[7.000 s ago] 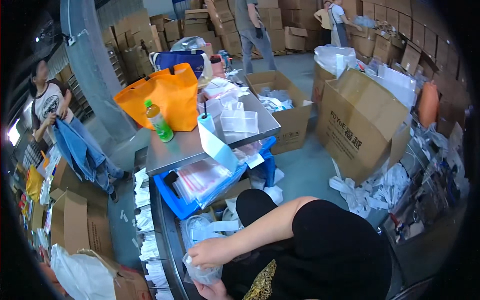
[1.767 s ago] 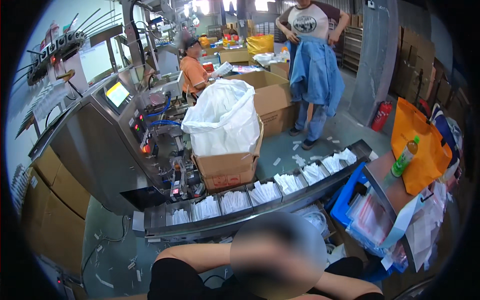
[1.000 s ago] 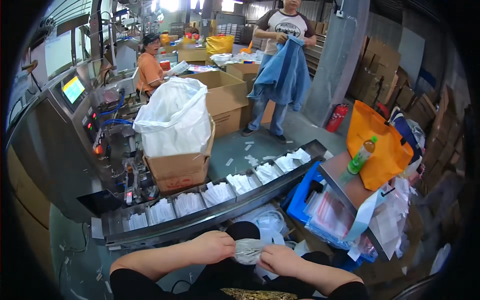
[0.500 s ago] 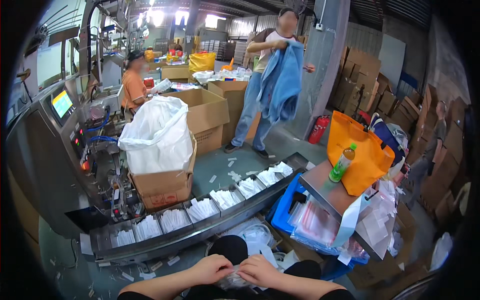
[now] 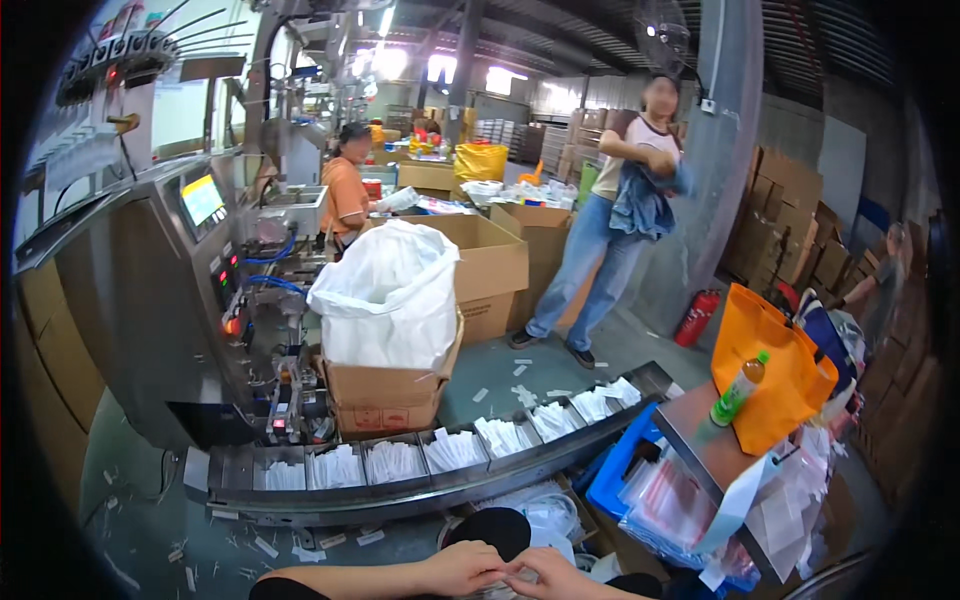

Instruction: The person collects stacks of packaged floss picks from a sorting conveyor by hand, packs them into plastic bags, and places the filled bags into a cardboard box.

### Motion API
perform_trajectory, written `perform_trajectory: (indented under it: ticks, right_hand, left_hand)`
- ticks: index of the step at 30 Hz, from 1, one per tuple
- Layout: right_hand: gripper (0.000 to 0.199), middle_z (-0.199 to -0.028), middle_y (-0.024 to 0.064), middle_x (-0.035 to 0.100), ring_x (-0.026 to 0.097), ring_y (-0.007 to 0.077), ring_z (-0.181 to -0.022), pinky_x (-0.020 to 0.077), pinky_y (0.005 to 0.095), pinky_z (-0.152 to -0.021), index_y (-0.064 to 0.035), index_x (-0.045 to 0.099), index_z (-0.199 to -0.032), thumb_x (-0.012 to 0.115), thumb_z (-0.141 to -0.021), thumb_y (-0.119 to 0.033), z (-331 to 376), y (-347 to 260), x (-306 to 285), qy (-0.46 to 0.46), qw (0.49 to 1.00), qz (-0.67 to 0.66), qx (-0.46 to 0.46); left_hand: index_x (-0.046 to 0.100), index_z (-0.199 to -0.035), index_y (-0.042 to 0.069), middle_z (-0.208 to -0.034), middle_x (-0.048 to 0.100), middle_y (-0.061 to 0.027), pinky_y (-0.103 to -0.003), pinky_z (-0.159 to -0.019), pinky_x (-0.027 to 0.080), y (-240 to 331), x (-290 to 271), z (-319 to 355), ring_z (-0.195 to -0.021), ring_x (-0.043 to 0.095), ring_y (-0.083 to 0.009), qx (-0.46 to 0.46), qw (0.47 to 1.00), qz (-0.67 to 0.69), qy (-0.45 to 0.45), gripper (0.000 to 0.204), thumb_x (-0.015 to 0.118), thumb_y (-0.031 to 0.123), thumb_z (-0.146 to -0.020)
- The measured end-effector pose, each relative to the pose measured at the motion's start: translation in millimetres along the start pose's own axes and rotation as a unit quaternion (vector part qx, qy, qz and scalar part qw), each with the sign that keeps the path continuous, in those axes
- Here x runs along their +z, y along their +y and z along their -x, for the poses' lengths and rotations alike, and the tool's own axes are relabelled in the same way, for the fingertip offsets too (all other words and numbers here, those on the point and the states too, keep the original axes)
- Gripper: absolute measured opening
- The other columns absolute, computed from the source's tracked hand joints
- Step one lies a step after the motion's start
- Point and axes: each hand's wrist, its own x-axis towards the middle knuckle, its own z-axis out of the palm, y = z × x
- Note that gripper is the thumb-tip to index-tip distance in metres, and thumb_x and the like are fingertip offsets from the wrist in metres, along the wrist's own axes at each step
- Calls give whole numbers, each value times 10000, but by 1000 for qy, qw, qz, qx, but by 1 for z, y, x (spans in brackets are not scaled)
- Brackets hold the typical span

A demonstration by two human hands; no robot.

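Note:
My left hand [image 5: 462, 568] and my right hand [image 5: 548, 574] meet over my lap at the lower edge, fingertips bent and pressed together. Something small and pale shows beneath the fingers, mostly hidden, and I cannot make out what it is. Just beyond my hands runs a long metal trough conveyor [image 5: 400, 508]. Its compartments hold bundles of thin white paper-wrapped sticks [image 5: 395, 462]. Neither hand touches the conveyor.
A white-lined carton [image 5: 385, 390] stands behind the conveyor, beside a steel machine [image 5: 150, 310]. At right, a metal table [image 5: 690, 440] holds a green-labelled bottle [image 5: 738, 392] and an orange bag [image 5: 765, 350]. Beyond, a standing person [image 5: 610, 220] holds denim clothing; another wears orange [image 5: 345, 190].
The whole scene has shifted right and slightly down in my view. The standing person has drawn the denim clothing up into a bunch against the body. My hands stay together.

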Motion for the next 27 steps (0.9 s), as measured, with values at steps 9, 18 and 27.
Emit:
perform_trajectory:
  ticks: [9,18,27]
  right_hand:
    - [169,-677,97,514,488,297,-625,362,362,-538,-74,555,-748,636,-643,-178,-11,15,10,-29,999,-5,-28]
    - [159,-718,69,496,469,260,-750,318,404,-674,-110,533,-736,616,-623,-185,17,13,-2,-37,991,126,-31]
    - [144,-791,104,521,496,292,-808,390,389,-692,-70,509,-735,616,-644,-98,43,-7,-18,-34,998,45,19]
  left_hand:
    - [577,-780,78,-699,516,-96,-370,-609,380,1,-10,1,-693,487,-283,-14,997,32,62,145,552,211,-728]
    - [569,-834,78,-801,545,-83,-359,-691,390,-17,0,21,-793,512,-266,7,998,22,51,196,598,229,-712]
    - [562,-1015,91,-1178,468,-113,-501,-976,112,4,16,18,-1207,293,-266,-8,968,249,42,394,637,328,-709]
